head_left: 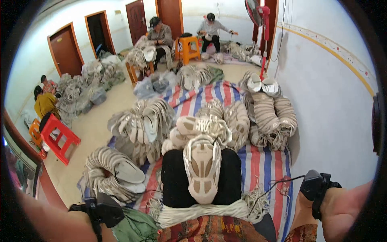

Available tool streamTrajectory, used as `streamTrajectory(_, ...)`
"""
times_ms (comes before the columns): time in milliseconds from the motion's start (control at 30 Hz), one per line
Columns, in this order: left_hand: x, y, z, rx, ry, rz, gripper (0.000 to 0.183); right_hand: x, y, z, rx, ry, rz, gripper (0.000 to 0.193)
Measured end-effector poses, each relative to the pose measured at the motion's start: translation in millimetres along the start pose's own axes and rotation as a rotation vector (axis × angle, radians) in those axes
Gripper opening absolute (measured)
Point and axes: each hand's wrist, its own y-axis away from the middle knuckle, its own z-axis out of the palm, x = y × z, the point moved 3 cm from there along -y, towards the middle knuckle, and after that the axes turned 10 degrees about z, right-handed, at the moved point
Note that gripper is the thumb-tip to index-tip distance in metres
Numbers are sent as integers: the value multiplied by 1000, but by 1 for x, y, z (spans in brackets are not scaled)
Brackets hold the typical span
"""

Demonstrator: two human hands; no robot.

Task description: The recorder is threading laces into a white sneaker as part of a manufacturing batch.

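Note:
A beige-and-white sneaker rests across my black-trousered knees, its patterned sole facing up. Just beyond it lies another sneaker with white laces, on a pile of shoe pieces. A thick bundle of white shoelaces stretches over my lap, with loose ends at both sides. My left hand is low at the left, beside green cloth, below a black wrist device. At the right edge of my lap, my right hand shows only in part below another wrist device. Both hands' fingers are out of sight, and neither hand touches the sneaker.
Nested shoe uppers stand in stacks at left, front left and right on a striped sheet. Further off are a red stool, an orange stool, a red fan and several seated people near shoe heaps.

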Motion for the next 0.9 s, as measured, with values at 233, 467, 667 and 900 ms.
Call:
streamTrajectory(233, -9, 139, 42, 65, 577, -874, 22, 20, 58, 20, 107, 97, 450, 12)
streamTrajectory(467, 42, 272, 173, -405, 878, -1299, 71, 82, 252, 112, -764, -120, 1517, 23)
streamTrajectory(667, 24, 276, 245, -530, 865, -981, 91, 113, 306, 157, -1035, -259, 1367, 64)
streamTrajectory(900, 16, 305, 301, -666, 1240, -1197, 103, 143, 323, 177, -1123, -355, 1445, 76)
